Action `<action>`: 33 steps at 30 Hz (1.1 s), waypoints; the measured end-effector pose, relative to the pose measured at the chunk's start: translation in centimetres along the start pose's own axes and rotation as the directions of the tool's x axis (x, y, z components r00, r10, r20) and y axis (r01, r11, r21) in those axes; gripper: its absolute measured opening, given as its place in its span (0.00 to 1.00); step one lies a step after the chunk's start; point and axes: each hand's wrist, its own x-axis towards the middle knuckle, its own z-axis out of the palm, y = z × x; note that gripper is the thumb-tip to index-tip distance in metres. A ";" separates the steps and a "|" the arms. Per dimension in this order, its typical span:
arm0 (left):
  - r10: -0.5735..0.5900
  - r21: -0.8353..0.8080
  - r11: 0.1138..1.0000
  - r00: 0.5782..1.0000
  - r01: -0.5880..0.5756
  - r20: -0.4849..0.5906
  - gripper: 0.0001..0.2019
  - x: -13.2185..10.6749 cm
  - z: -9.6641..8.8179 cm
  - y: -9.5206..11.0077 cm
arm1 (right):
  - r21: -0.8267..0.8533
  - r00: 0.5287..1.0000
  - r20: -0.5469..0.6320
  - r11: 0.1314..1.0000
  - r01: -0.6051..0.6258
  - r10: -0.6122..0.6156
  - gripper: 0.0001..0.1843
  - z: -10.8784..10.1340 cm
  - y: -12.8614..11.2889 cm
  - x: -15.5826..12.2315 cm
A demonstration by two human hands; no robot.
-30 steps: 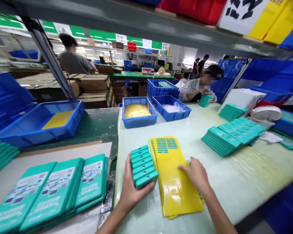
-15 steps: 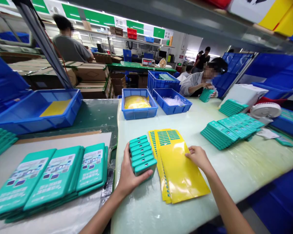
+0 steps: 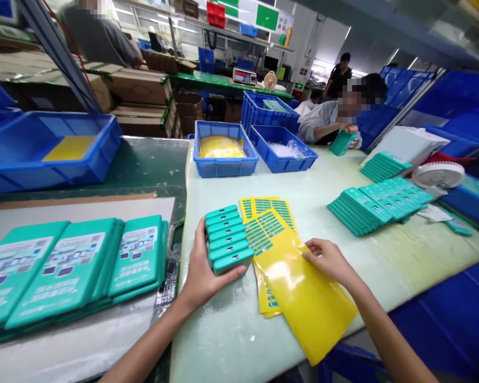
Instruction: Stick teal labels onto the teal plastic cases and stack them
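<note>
My left hand (image 3: 203,271) is wrapped round the near end of a stack of teal boxes (image 3: 225,237) standing on edge on the pale table (image 3: 335,191). Right of the stack lies a pile of yellow bags (image 3: 268,213) printed with teal text. My right hand (image 3: 328,259) pinches the edge of the top yellow bag (image 3: 303,298), which is skewed off the pile and reaches toward the table's near edge.
Flat teal boxes (image 3: 75,266) lie on a white sheet at the left. Blue bins (image 3: 225,166) with yellow bags and clear plastic stand further back. More teal boxes (image 3: 375,207) and a white fan (image 3: 438,174) are at the right. A seated person (image 3: 335,119) handles a teal box.
My right hand has dragged the top yellow bag toward me and turned it off the pile. My left hand stays on the teal stack. The view has tilted down.
</note>
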 end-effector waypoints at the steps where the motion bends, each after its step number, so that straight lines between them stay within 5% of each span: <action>1: 0.012 0.013 1.000 1.000 -0.012 -0.001 0.67 0.0 0.0 0.0 | -0.076 0.995 -0.090 0.996 0.039 -0.046 0.19 0.0 0.1 -0.1; 4: 0.034 0.029 0.999 0.999 -0.034 0.002 0.66 -0.1 -0.1 0.0 | -0.170 0.958 -0.241 0.979 0.117 -0.156 0.18 0.2 -1.2 0.6; 12: 0.031 0.049 0.998 1.000 -0.031 -0.002 0.66 -0.1 -0.1 0.2 | -0.282 0.978 -0.202 0.960 0.000 -0.059 0.14 4.6 -6.9 5.1; 27: 0.085 0.040 0.996 0.991 -0.081 -0.106 0.64 -0.8 0.8 -1.6 | -0.430 0.973 -0.233 0.897 -0.101 -0.002 0.13 9.2 -8.1 4.3; 33: 0.033 0.034 0.999 0.999 -0.033 -0.013 0.66 -0.5 0.4 -0.7 | -0.442 0.973 -0.231 0.889 -0.118 0.015 0.10 9.4 -8.2 4.9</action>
